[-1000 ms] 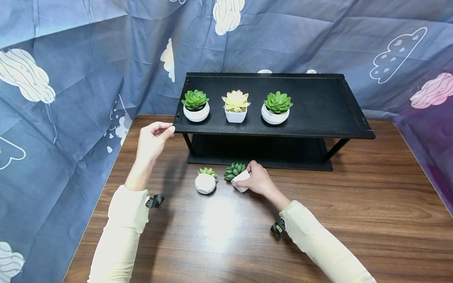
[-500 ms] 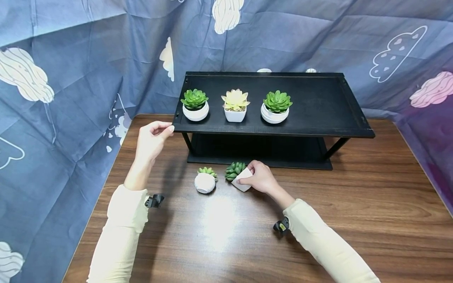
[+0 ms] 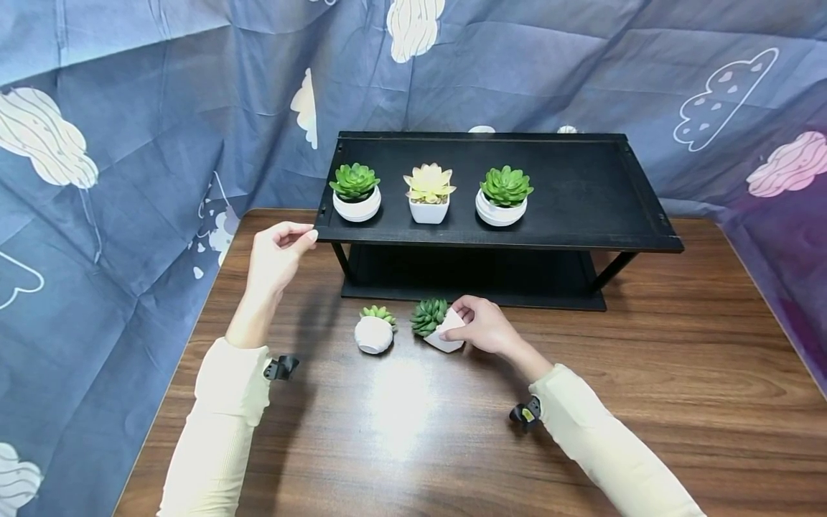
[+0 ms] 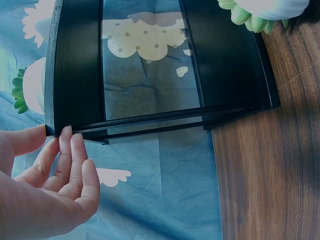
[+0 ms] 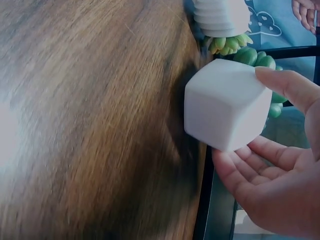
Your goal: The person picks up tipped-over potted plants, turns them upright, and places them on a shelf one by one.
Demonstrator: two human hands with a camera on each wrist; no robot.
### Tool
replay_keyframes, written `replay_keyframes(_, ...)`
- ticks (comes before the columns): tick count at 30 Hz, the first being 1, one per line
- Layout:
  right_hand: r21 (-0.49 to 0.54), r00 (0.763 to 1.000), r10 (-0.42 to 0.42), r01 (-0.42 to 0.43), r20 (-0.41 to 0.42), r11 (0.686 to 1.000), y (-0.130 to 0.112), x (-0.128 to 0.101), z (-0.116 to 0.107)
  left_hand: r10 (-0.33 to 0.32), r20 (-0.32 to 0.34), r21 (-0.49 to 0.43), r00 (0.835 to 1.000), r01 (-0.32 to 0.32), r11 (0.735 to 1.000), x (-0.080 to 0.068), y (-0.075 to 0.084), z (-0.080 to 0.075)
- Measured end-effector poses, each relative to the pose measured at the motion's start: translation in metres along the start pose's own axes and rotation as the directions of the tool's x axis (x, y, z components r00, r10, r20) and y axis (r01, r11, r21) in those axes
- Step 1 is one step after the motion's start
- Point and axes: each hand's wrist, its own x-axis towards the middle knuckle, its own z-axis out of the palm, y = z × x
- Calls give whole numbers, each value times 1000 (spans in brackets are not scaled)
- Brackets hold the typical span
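My right hand pinches a square white pot holding a green succulent, tilted low over the wooden table. The right wrist view shows the thumb on the pot's cube body and the fingers beneath it. A round white pot with a succulent lies on its side just left of it. My left hand hovers by the left front corner of the black shelf, fingers loosely curled, holding nothing.
On the shelf's top stand a green succulent in a round pot, a pale yellow one in a square pot and another green one. The shelf's right half is bare. Blue cloud-print cloth hangs behind and to the sides.
My right hand has shifted slightly right and turned the square pot more upright. The left hand has stayed in place.
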Motion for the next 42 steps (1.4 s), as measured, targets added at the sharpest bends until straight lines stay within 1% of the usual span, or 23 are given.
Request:
replay_keyframes(10, 92, 996, -57, 51, 63, 994, 7, -4, -10, 3, -7, 7, 1000, -3, 1000, -1, 0, 0)
replay_keyframes(17, 143, 993, -88, 76, 78, 987, 14, -6, -11, 4, -6, 6, 1000, -4, 1000, -1, 0, 0)
replay_keyframes(24, 234, 987, -124, 97, 101, 967, 20, -6, -10, 5, -8, 13, 1000, -5, 1000, 0, -1, 0)
replay_keyframes(29, 280, 983, -149, 113, 111, 953, 23, -8, -10, 5, -8, 14, 1000, -5, 1000, 0, -1, 0)
replay_keyframes(34, 295, 979, -174, 137, 102, 946, 27, -9, -11, 10, -6, 17, 1000, -10, 1000, -1, -1, 0)
replay_keyframes(38, 302, 980, -167, 129, 104, 945, 33, -10, -12, 10, -7, 16, 1000, -10, 1000, -1, -1, 0)
replay_keyframes(42, 329, 978, -176, 130, 114, 935, 38, -11, -14, 9, -6, 6, 1000, -9, 1000, -1, -1, 0)
